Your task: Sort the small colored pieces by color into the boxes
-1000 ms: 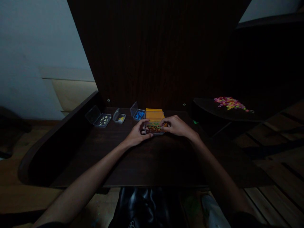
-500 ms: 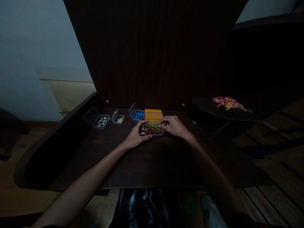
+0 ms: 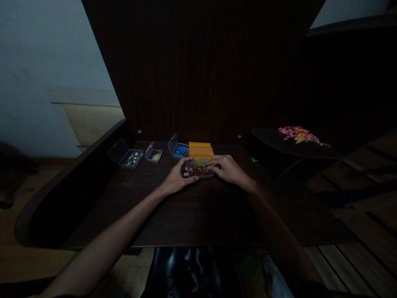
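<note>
A small clear plastic box of mixed coloured beads (image 3: 198, 169) sits on the dark wooden table (image 3: 186, 215), its orange lid (image 3: 201, 150) standing up behind it. My left hand (image 3: 177, 179) holds the box's left side, with its fingers curled round the edge. My right hand (image 3: 228, 169) rests over the box's right side, fingertips reaching in over the beads. Whether those fingertips pinch a bead is too dark and small to make out.
Three open clear boxes stand at the back left: one with pale pieces (image 3: 132, 157), one with yellow pieces (image 3: 155, 155), one with blue pieces (image 3: 179, 150). A heap of coloured beads (image 3: 297, 134) lies on a dark side shelf at right. A dark panel rises behind the table.
My right hand has slid slightly lower and further over the bead box. My left hand keeps its hold on the box's left side.
</note>
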Action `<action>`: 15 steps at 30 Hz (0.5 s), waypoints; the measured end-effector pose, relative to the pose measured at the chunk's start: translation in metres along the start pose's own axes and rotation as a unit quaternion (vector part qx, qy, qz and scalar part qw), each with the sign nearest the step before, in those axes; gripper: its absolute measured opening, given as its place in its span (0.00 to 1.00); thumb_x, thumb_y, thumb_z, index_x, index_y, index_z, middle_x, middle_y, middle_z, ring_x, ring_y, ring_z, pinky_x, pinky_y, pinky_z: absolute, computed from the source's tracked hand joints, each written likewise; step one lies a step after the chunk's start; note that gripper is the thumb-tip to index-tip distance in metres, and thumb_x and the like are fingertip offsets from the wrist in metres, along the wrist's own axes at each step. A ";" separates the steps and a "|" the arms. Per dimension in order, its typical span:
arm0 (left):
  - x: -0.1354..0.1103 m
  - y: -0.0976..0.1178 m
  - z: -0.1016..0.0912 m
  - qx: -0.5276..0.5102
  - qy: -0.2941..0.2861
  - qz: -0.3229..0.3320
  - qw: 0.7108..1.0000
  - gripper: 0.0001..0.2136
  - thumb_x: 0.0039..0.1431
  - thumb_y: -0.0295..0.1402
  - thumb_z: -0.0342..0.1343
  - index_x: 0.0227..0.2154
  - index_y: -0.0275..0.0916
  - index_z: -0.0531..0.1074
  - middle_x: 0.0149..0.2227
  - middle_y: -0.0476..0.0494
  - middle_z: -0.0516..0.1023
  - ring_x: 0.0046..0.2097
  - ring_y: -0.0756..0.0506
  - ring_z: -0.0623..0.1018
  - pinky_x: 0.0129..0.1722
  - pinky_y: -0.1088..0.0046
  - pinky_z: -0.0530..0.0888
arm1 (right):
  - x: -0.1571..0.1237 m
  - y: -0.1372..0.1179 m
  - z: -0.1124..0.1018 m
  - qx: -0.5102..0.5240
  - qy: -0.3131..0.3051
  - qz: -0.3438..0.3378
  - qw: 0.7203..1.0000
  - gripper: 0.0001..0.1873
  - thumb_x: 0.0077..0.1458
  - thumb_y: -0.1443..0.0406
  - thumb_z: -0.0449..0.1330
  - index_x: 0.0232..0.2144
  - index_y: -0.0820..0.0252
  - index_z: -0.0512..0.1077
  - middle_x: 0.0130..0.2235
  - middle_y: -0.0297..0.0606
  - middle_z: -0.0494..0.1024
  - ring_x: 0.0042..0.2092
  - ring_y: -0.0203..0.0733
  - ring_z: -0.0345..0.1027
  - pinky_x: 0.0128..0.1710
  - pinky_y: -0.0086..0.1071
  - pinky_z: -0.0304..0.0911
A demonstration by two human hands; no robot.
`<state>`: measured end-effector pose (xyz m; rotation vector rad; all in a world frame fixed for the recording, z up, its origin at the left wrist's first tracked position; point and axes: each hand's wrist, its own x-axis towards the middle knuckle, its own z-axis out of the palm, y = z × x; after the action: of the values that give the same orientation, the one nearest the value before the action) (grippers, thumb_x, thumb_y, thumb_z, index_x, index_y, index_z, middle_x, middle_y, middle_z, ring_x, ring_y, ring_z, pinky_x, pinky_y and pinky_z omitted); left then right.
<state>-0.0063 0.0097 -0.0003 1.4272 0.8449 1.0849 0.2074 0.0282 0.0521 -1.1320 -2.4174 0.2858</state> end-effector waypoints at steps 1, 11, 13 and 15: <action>0.000 0.000 0.000 0.003 0.001 -0.001 1.000 0.32 0.43 0.29 0.67 0.52 0.38 0.60 0.52 0.38 0.69 0.45 0.45 0.76 0.49 0.60 0.75 | -0.001 0.000 0.000 0.001 0.001 -0.005 1.000 0.10 0.56 0.69 0.57 0.36 0.60 0.79 0.38 0.42 0.81 0.40 0.42 0.73 0.41 0.32 0.64; 0.000 0.002 -0.001 0.018 0.002 0.003 1.000 0.32 0.43 0.31 0.67 0.53 0.38 0.61 0.53 0.37 0.69 0.46 0.45 0.76 0.50 0.59 0.74 | -0.003 0.001 0.002 0.009 0.026 0.010 1.000 0.06 0.54 0.68 0.60 0.34 0.63 0.78 0.32 0.39 0.79 0.31 0.36 0.69 0.33 0.28 0.60; 0.000 0.002 -0.001 0.018 0.002 0.005 1.000 0.32 0.43 0.31 0.67 0.52 0.38 0.61 0.54 0.37 0.68 0.46 0.45 0.76 0.50 0.60 0.74 | -0.003 0.002 0.002 0.002 0.029 0.030 0.999 0.06 0.52 0.69 0.61 0.32 0.63 0.78 0.30 0.38 0.78 0.28 0.34 0.67 0.30 0.27 0.59; 0.000 0.002 -0.001 0.025 0.002 0.009 1.000 0.32 0.44 0.31 0.67 0.52 0.38 0.61 0.54 0.36 0.68 0.45 0.46 0.76 0.49 0.60 0.74 | -0.004 0.002 0.003 -0.003 0.033 0.043 0.999 0.06 0.50 0.69 0.61 0.32 0.63 0.78 0.28 0.37 0.77 0.27 0.33 0.65 0.29 0.27 0.58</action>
<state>-0.0072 0.0097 0.0021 1.4761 0.8690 1.0882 0.2096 0.0268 0.0477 -1.2297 -2.3173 0.2638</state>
